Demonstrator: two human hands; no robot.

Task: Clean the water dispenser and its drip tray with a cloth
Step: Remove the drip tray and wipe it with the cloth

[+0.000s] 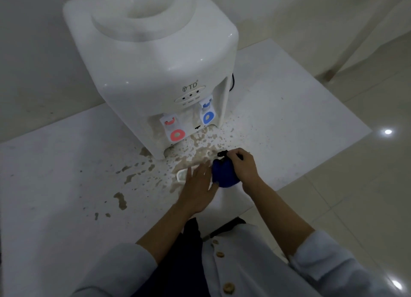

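Right hand (241,167) grip, apparently one cloth (223,174)

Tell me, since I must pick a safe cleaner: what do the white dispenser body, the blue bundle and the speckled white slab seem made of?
The white water dispenser body looks like glossy moulded plastic: rounded corners, soft highlights. The blue cloth bundle, gripped by the right hand, looks like soft matte fabric, bunched and creased. The white stained slab seems smooth stone or laminate; the picture cannot settle which.

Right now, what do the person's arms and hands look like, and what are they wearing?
Both hands, left and right, are bare: no gloves, rings or watch show. The forearms are bare too, with pale sleeves pushed up near the elbows. The shirt is light, with round tan buttons.
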